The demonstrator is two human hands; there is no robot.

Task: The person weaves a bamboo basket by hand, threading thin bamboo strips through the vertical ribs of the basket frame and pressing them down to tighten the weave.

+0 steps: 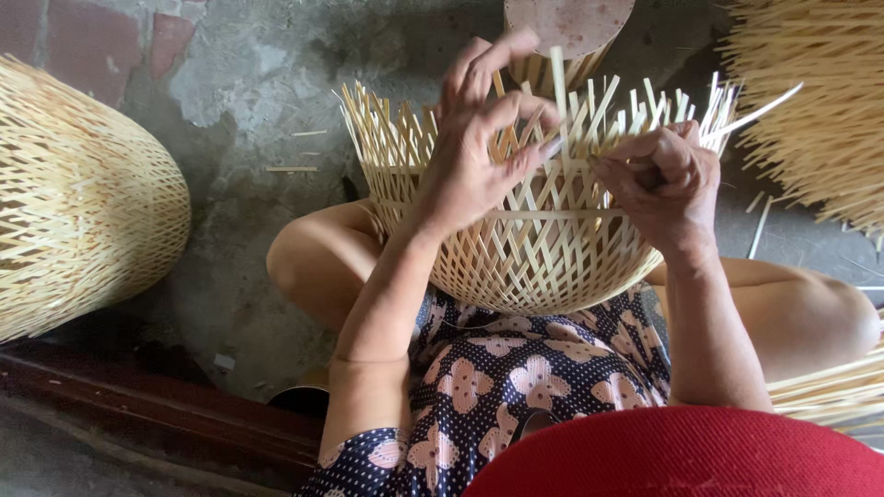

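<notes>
While the lower body of the half-woven bamboo basket (543, 248) already shows a tight diagonal lattice, its upper edge is unfinished: loose upright strips (635, 106) fan out all around the top with no rim binding them. The basket rests on the person's lap, against the dark flower-patterned dress (516, 368), tipped so its open end points away from the wearer. A flat horizontal band (543, 213) circles the wall about midway up, and above it the weave is looser, so the closing rows and the trimming of the free ends look to be what is left. The left hand (483, 138) lies spread over the near side of the wall, fingers apart, fingertips pressing on the upright strips. The right hand (663, 179) is curled together, pinching strips at the upper weave. A finished woven basket (74, 202) lies on the concrete floor (249, 83) to the left, and bundles of bamboo splints (820, 101) sit at the right.
</notes>
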